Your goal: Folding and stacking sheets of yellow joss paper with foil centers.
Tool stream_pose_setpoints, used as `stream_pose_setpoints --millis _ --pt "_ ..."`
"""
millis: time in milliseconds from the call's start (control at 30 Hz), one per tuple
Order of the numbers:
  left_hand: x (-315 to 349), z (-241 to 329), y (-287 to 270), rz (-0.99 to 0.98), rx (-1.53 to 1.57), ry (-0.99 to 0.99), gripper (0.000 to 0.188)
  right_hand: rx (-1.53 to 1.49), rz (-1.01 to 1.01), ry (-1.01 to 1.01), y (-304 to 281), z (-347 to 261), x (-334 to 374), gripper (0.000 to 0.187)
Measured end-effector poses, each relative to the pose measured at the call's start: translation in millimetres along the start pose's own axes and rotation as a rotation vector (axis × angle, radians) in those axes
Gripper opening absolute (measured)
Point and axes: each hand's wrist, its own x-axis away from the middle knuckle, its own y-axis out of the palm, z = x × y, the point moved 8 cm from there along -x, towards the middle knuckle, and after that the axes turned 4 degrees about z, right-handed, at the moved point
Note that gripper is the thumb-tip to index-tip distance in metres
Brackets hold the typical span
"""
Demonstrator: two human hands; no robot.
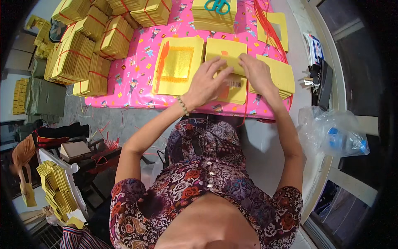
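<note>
Probably light and easily creased, the yellow paper (pixel 234 47) under the loosely spread left hand (pixel 206 81) and curled right hand (pixel 258 74) suits edge holds; whether either grips it is unclear.

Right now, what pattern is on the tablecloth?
The tablecloth is bright pink, printed with small multicoloured cartoon figures; the head view shows it best.

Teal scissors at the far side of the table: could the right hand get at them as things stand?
Probably yes: the scissors lie uncovered on a tall yellow stack, with nothing tall between. The right hand is at the yellow paper, though, so it would likely need to leave that.
</note>
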Motion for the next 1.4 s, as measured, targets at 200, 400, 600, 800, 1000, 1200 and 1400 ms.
stream_pose_setpoints --millis 200,400,600,800,1000,1200,1400 --pt "-13 -5 41 -0.19 -0.099 -0.099 0.078 -0.011 0.128 -0.003 16 47 -75 0.025" --pt "-16 -24 69 -0.232 -0.203 -0.123 0.083 0.031 -0.007 -0.011 61 78 -116 0.023" --pt "-13 -33 78 -0.241 -0.209 -0.149 0.082 0.09 -0.07 -0.028 71 71 -124 0.024" --pt "-14 -35 82 -0.235 -0.201 -0.147 0.082 -0.034 -0.064 -0.042 78 68 -129 0.027" --pt "-14 -38 84 -0.251 -0.213 -0.152 0.082 -0.096 -0.11 0.013 80 69 -133 0.027" --pt "-13 -38 87 -0.254 -0.227 -0.144 0.079 -0.026 -0.242 0.058 91 76 -138 0.027" --pt "-10 -41 87 -0.248 -0.168 -0.162 0.077 -0.021 -0.26 0.033 90 69 -138 0.026"
